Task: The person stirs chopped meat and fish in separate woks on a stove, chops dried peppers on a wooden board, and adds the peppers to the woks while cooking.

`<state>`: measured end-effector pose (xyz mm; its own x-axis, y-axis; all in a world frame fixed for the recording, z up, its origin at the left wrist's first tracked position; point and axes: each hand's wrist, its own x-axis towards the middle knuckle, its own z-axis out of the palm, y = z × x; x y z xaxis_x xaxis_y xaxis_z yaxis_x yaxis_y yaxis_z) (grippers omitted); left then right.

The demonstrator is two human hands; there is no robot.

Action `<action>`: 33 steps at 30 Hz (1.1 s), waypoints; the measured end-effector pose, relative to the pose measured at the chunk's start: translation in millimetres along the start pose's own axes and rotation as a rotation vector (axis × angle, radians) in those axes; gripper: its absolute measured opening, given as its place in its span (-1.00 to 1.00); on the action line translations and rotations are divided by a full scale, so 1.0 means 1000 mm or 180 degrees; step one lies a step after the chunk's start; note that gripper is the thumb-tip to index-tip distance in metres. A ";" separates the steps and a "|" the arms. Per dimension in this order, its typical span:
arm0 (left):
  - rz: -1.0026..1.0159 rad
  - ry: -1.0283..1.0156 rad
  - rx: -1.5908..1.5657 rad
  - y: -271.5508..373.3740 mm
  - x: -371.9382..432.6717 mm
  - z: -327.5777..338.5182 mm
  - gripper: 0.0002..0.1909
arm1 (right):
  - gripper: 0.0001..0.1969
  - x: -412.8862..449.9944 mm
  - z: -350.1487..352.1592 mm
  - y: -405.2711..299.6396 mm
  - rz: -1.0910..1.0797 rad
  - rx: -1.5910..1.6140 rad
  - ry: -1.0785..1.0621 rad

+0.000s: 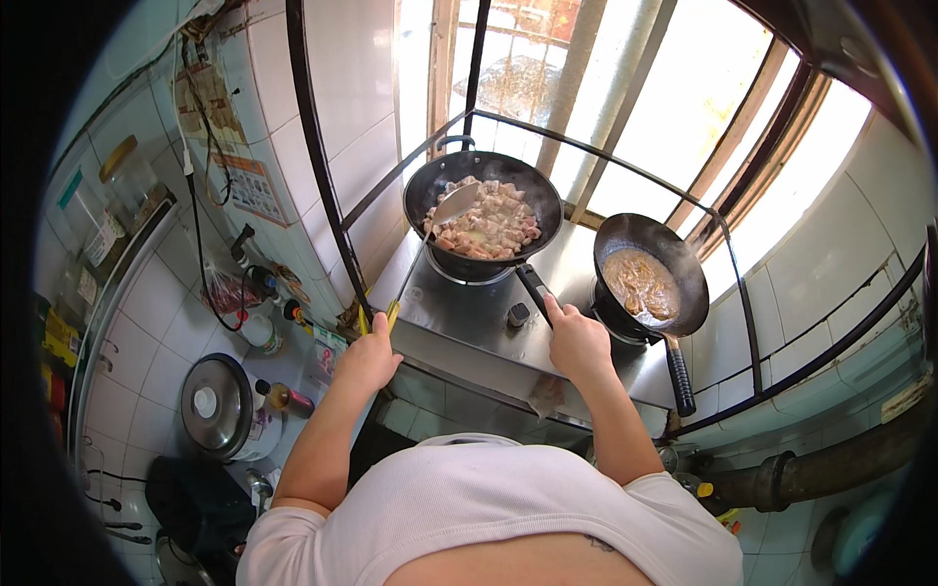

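Note:
My left hand (368, 354) is shut on the yellow handle of a metal spatula (456, 203), whose blade rests over diced pale meat (502, 227). This meat fills the bottom of a black wok (544, 192) on the left burner, with some liquid among the pieces. My right hand (581, 341) grips the wok's black handle (534, 286), with a finger extended along it. To its right, a smaller dark wok (692, 282) sits on the other burner. Brown food in bubbling liquid (642, 284) cooks inside it, and steam rises. Its handle (679, 377) points towards me.
Both woks stand on a stainless-steel gas stove (469, 319) with a black knob (518, 315). A black metal frame (597, 151) borders it by the window. At left are a rice cooker (220, 406), a bottle (286, 399) and a jar shelf (121, 271). A thick pipe (828, 469) runs at right.

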<state>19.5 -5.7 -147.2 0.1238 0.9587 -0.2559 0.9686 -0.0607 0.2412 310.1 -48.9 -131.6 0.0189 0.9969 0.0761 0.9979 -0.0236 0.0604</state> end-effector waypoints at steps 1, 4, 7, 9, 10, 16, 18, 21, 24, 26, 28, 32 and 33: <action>-0.0002 -0.0001 -0.0002 0.000 0.000 0.000 -0.41 | -0.40 0.000 0.000 0.000 0.0005 -0.0002 -0.0003; 0.0033 0.0023 -0.0021 -0.001 0.000 0.000 -0.41 | -0.37 0.001 -0.001 0.001 -0.0049 0.0068 -0.0043; 0.0058 0.0050 -0.0019 -0.001 0.000 0.001 -0.41 | -0.37 0.001 0.001 0.001 -0.0068 0.0043 -0.0019; 0.0060 0.0072 -0.0031 -0.001 -0.001 0.000 -0.41 | -0.39 0.000 0.000 0.000 -0.0036 0.0009 -0.0023; 0.0062 0.0069 -0.0028 -0.001 -0.001 0.000 -0.41 | -0.41 0.000 0.000 0.000 -0.0006 -0.0027 -0.0028; 0.0048 0.0030 -0.0022 -0.001 -0.001 -0.002 -0.42 | -0.38 0.001 -0.002 0.000 -0.0048 0.0033 -0.0077; 0.0057 0.0043 -0.0015 -0.002 -0.001 -0.002 -0.43 | -0.38 0.002 -0.002 0.000 -0.0028 0.0032 -0.0114; 0.0049 0.0024 -0.0026 -0.001 -0.002 -0.004 -0.43 | -0.38 0.001 -0.005 -0.001 -0.0002 0.0029 -0.0164; 0.0036 -0.0003 -0.0012 -0.001 -0.002 -0.004 -0.43 | -0.37 0.001 -0.004 -0.001 0.0004 0.0031 -0.0161; 0.0036 -0.0015 -0.0003 -0.001 -0.001 -0.004 -0.42 | -0.37 0.001 -0.004 0.000 0.0006 0.0035 -0.0145; 0.0030 -0.0031 0.0006 -0.002 0.000 -0.004 -0.42 | -0.37 0.002 -0.003 -0.001 0.0006 0.0020 -0.0137; 0.0036 -0.0053 0.0020 -0.003 0.002 -0.002 -0.42 | -0.41 0.001 -0.002 -0.001 0.0000 -0.0046 -0.0031; 0.0035 -0.0055 0.0022 -0.003 0.002 -0.002 -0.42 | -0.41 0.001 -0.002 -0.001 0.0007 -0.0052 -0.0030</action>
<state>16.2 -3.3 -147.1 0.1381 0.9531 -0.2694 0.9686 -0.0732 0.2377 308.7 -48.0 -129.8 0.0217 0.9975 0.0669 0.9967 -0.0268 0.0766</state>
